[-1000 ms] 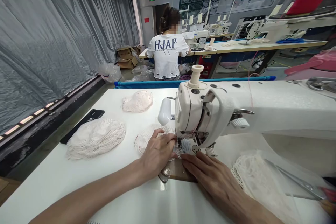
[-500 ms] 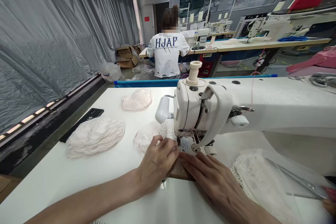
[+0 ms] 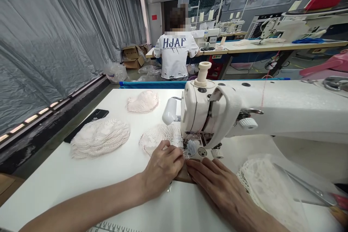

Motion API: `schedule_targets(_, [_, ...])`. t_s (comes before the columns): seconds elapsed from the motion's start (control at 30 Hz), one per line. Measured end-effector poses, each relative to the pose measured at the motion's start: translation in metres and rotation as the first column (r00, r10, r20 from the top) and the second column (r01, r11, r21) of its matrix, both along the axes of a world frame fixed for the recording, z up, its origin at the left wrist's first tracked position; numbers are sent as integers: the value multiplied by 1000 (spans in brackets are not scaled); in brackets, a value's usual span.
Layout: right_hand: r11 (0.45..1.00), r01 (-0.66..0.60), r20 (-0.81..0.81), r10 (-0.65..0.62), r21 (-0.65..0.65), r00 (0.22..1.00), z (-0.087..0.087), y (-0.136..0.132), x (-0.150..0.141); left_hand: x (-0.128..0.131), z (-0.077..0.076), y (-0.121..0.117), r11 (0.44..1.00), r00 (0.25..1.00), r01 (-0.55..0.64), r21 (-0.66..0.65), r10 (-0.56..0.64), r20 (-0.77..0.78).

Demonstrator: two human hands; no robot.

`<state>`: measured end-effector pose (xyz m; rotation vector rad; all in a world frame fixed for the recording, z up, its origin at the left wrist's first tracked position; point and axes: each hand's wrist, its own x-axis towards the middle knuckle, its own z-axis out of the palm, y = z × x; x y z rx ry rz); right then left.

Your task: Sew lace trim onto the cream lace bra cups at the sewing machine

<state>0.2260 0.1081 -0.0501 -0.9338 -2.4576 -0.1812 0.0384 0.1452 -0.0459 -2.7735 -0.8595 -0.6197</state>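
A pale pink lace piece [image 3: 156, 136] lies at the sewing machine's needle area, spread out to the left of the white sewing machine [image 3: 209, 112]. Fingers curled, my left hand [image 3: 164, 165] pinches the near edge of this lace just left of the presser foot [image 3: 185, 145]. My right hand [image 3: 214, 179] rests with stretched fingers on the brown plate [image 3: 185, 176] in front of the needle, its fingertips close to the lace edge. What lies beneath those fingers is hidden.
Stacked lace pieces [image 3: 100, 137] lie at left, over a black phone-like object [image 3: 99, 114]. Another lace piece [image 3: 143, 101] sits farther back. More lace [image 3: 268, 185] and scissors [image 3: 307, 185] are at right. A ruler [image 3: 111, 227] shows below; a person [image 3: 176, 56] sits ahead.
The view has shifted slightly, and more of the ruler shows at the bottom. A bit of lace edge now appears between my hands near the presser foot. Both hands keep nearly the same pose.
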Motion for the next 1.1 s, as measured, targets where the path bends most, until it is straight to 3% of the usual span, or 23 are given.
schedule_targets(0.47, [997, 60, 48, -63, 48, 997, -1, 7, -3, -5, 0, 14, 999, 1000, -24, -27, 24, -8])
schedule_targets(0.7, [996, 87, 49, -87, -3, 995, -5, 7, -1, -8, -5, 25, 996, 998, -47, -81, 50, 34])
schedule_targets(0.87, [993, 119, 69, -117, -17, 991, -6, 7, -5, -10, -10, 29, 998, 998, -1, -69, 5, 60])
schedule_targets(0.93, [991, 133, 98, -133, 6, 986, -4, 4, -9, -12, -14, 29, 998, 998, -55, -33, 56, 9])
schedule_targets(1.0, [992, 119, 142, -122, 29, 982, 1, -5, -12, -16, -21, 28, 974, 973, -225, 18, 225, -51])
schedule_targets(1.1, [996, -86, 220, 78, 26, 972, 14, -29, -14, -30, -31, 12, 939, 923, -344, 15, 341, -176])
